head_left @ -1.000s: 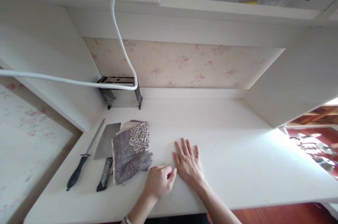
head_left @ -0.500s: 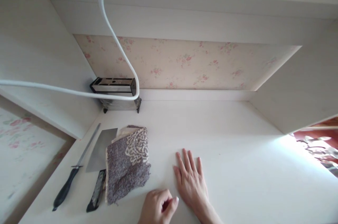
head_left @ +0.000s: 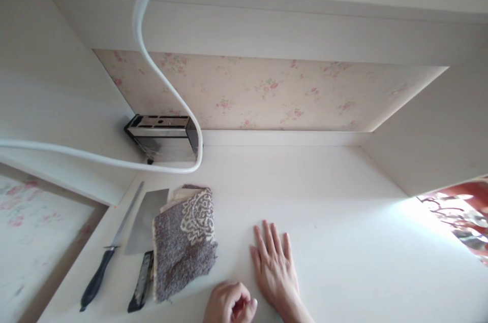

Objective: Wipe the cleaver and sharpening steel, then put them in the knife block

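My right hand (head_left: 275, 268) lies flat on the white countertop (head_left: 343, 241), fingers stretched out and holding nothing. My left hand (head_left: 231, 304) sits just left of it at the bottom edge, curled into a loose fist; nothing shows inside it. A folded grey towel (head_left: 183, 241) with a cream lace pattern lies a little to the left of both hands. It partly covers a cleaver (head_left: 147, 221) with a dark handle. A honing steel (head_left: 109, 252) with a black handle lies further left.
A metal knife block (head_left: 162, 135) stands in the back left corner against floral wallpaper. A white cable (head_left: 152, 64) hangs from above and loops in front of it. White cabinet walls close in on both sides, with a shelf overhead.
The view has tilted down and shifted, so both hands sit lower in the frame. My left hand has drawn back towards the bottom edge. My right hand stays flat.
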{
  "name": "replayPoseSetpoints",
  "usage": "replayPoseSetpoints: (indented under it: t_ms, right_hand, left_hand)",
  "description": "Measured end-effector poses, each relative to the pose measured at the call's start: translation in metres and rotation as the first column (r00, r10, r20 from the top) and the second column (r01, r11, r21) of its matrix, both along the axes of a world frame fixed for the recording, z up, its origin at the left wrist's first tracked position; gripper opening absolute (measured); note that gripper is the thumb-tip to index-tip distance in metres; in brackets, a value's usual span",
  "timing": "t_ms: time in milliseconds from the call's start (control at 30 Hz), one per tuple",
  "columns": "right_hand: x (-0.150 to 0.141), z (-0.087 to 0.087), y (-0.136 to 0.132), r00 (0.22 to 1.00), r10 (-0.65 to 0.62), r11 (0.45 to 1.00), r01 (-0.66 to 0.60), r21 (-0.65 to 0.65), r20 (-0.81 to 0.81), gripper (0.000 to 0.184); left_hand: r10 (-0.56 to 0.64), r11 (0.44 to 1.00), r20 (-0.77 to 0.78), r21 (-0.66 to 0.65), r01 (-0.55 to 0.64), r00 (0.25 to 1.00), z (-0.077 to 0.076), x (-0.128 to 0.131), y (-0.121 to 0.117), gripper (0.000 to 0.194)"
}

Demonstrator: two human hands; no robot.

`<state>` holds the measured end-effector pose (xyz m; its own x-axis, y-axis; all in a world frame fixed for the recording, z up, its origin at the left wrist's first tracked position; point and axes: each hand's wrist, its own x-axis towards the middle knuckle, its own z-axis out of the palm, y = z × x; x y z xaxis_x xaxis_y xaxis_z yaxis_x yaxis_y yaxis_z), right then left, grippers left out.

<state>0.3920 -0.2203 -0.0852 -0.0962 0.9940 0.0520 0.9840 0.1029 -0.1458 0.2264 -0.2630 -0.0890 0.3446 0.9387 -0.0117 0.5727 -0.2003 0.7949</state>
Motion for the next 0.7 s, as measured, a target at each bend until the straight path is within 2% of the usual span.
replayPoseSetpoints:
  t_ms: [200, 433, 567, 700]
  right_hand:
    - [0.000, 0.004, 0.000, 1.000, 0.008, 1.000, -0.008, -0.010, 0.014, 0.056]
    - [-0.004, 0.005, 0.002, 0.999, 0.012, 1.000, -0.011, -0.013, 0.034, 0.052]
    - [0.004, 0.017, 0.018, 1.000, 0.017, 0.999, -0.017, -0.045, -0.001, 0.047]
    - [0.015, 0.023, 0.040, 0.999, -0.049, 0.999, 0.049, -0.015, -0.017, 0.045]
  left_hand:
    - [-0.092, 0.996, -0.044, -0.017, 0.091, 0.995, 0.018, -0.003, 0.007, 0.034]
    - [-0.085, 0.974, -0.029, -0.214, 0.076, 0.996, 0.048, 0.006, 0.028, 0.033]
    - [-0.113, 0.975, 0.011, -0.193, 0.113, 0.994, 0.063, 0.018, 0.047, 0.033]
    - [-0.104, 0.971, 0.068, -0.210, 0.116, 0.992, 0.067, 0.028, 0.065, 0.034]
